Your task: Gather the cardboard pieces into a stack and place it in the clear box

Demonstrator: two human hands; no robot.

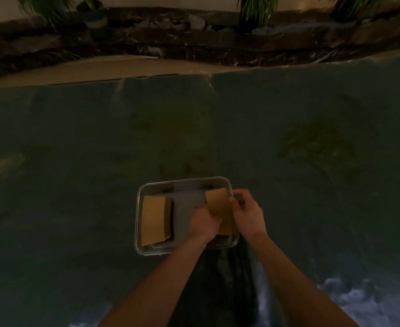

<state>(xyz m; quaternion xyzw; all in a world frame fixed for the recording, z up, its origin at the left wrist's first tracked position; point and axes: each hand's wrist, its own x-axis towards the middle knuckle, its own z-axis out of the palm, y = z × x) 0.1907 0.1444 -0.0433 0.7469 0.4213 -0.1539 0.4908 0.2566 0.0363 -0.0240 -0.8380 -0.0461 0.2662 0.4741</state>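
- hands meet over the right half of the clear box point(147, 185), both gripping one stack of cardboard pieces point(217, 204).
- left hand point(204, 223) is curled around the stack's left edge, knuckles up, its forearm coming in from the lower left.
- right hand point(248, 211) pinches the stack's right edge with thumb and fingers; the fingertips sit right at the box's right rim.
- held stack is tan, tilted with its far end raised, and its lower end reaches down inside the box near the right wall; whether it touches the floor of the box cannot be told.
- second cardboard stack point(155, 219) lies in the left half of the box, apart from both hands, leaning a little against the left wall, with darker layered edges showing on its right side.
- bare grey floor of the box shows between the two stacks.
- box stands on a dark teal cloth point(288, 138) that covers the work surface, close to the near edge.
- beyond the cloth runs a pale strip of table point(76, 69), then a dark stone ledge point(217, 43) with green plants point(256, 8) along it.
- light is dim and fine detail is hard to read.
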